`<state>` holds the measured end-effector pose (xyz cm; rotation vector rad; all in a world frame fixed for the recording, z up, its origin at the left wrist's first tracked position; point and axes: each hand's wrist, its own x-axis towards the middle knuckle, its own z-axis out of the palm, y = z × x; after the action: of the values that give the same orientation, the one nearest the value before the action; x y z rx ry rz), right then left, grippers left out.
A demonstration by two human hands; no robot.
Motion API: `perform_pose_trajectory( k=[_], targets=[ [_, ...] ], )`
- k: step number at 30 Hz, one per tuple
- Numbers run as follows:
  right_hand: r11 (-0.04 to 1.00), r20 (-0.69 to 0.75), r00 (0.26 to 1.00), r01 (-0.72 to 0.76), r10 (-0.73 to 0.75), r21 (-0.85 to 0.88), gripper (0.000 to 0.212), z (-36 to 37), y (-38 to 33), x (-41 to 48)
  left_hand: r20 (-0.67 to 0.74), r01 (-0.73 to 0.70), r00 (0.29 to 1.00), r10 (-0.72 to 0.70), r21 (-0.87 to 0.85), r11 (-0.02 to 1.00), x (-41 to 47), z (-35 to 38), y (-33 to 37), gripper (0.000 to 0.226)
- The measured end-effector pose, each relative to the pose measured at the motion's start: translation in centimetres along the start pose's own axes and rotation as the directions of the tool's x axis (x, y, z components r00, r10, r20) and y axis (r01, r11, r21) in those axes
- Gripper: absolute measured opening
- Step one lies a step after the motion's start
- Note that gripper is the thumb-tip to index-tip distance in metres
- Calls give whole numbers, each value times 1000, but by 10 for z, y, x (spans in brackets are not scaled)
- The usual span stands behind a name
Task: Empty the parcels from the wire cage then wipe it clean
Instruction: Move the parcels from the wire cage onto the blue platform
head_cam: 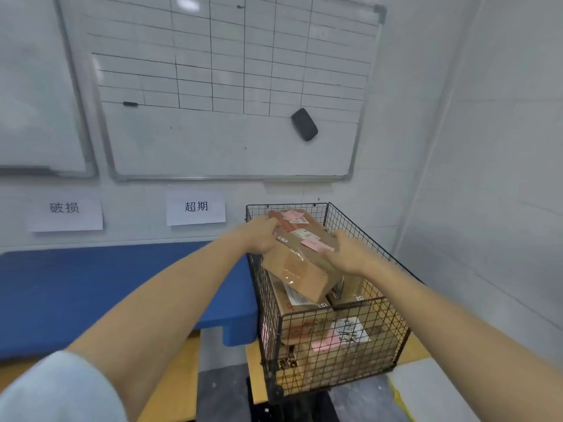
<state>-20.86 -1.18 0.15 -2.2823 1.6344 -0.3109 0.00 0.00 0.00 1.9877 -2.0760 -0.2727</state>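
A black wire cage stands on the floor against the wall at centre right, filled with cardboard parcels. The topmost parcel, brown with clear tape and pink and white labels, lies tilted above the cage's rim. My left hand grips its far left end and my right hand grips its right side. Below it several more labelled boxes are stacked inside the cage, seen through the mesh.
A blue platform runs along the wall left of the cage. Two paper signs hang on the wall above it, under a whiteboard with a black eraser. A white wall closes in on the right.
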Motion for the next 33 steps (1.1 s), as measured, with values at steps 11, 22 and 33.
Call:
perform_pose_trajectory(
  k=[11, 22, 33],
  targets=[
    [987, 55, 985, -163, 162, 6, 77, 27, 25, 19, 46, 32, 998, -33, 25, 999, 29, 20, 3, 56],
    [965, 99, 991, -115, 94, 238, 83, 46, 27, 31, 99, 105, 991, -87, -192, 976, 54, 46, -8, 51],
    [942, -130, 990, 91, -52, 322, 84, 39, 23, 19, -45, 46, 997, -67, -359, 932, 28, 38, -13, 52]
  ],
)
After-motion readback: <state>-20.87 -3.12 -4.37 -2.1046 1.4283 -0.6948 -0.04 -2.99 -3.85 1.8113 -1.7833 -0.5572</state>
